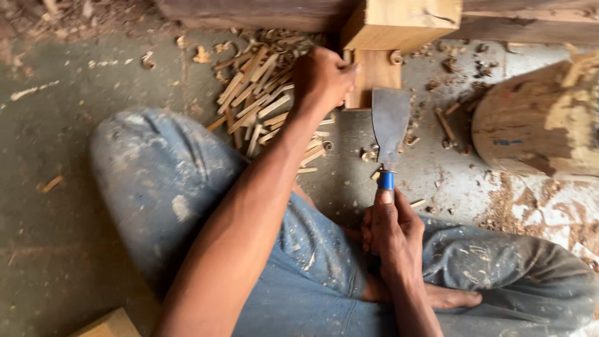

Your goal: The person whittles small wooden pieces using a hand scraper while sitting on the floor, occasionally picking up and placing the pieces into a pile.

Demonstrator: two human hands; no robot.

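Note:
My left hand (322, 76) reaches forward and grips the left side of a pale wooden piece (374, 70) that stands upright on the floor under a larger wooden block (402, 22). My right hand (391, 229) is closed on the blue handle of a wide metal scraper (390, 125). The scraper's blade points away from me, and its edge rests against the lower right of the wooden piece. I sit cross-legged in dusty jeans, with a bare foot showing below the right hand.
A heap of short wood splints (262, 93) lies left of the wooden piece. A round log stump (540, 122) smeared with pale filler sits at the right. Shavings and chips litter the concrete floor. A wooden beam (249, 14) runs along the top.

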